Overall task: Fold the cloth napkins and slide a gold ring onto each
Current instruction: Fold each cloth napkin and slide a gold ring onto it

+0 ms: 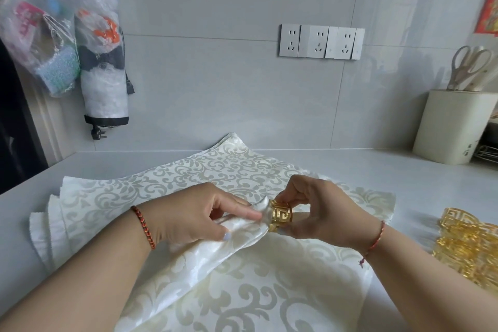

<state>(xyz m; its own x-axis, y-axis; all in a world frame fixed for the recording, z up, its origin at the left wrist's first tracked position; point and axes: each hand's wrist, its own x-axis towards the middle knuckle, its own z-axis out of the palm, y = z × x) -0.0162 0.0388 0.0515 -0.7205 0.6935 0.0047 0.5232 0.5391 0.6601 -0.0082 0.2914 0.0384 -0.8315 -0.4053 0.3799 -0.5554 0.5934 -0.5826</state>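
Grey countertop bare toward 1 o'clock, damask napkin stack with stepped edges at 9 o'clock, folded napkin at centre, left hand gripping its gathered tip, right hand pinching gold ring around that tip, spare gold rings at 3 o'clock edge

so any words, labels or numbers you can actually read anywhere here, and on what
None can be read.
Cream utensil holder: small dark marks low on its side, too small to read.
Red poster: gold marks, blurred and cut off.
Hanging plastic bags: printed packaging inside, blurred.
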